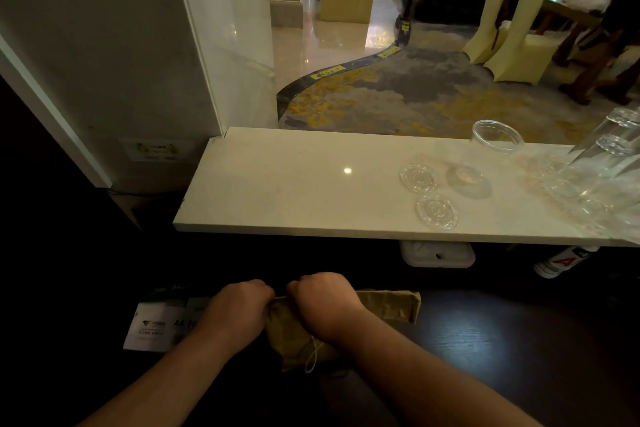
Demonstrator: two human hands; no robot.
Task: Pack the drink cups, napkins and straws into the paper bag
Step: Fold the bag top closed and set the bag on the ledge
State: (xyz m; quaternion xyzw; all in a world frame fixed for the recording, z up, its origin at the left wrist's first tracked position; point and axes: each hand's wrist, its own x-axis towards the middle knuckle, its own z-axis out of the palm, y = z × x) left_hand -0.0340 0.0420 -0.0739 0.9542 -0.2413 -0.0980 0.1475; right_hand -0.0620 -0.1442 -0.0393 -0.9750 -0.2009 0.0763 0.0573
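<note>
A flat, folded brown paper bag with a string handle lies on the dark lower counter in front of me. My left hand and my right hand are both closed on its upper edge, knuckles almost touching. On the pale stone ledge above, a clear plastic cup stands at the right. Two clear flat lids lie beside it. A sleeve of stacked clear cups lies at the far right. I see no napkins or straws.
White printed cards lie to the left of the bag. A white box and a bottle sit under the ledge at the right. Beyond a glass pane are carpet, covered chairs and seated people.
</note>
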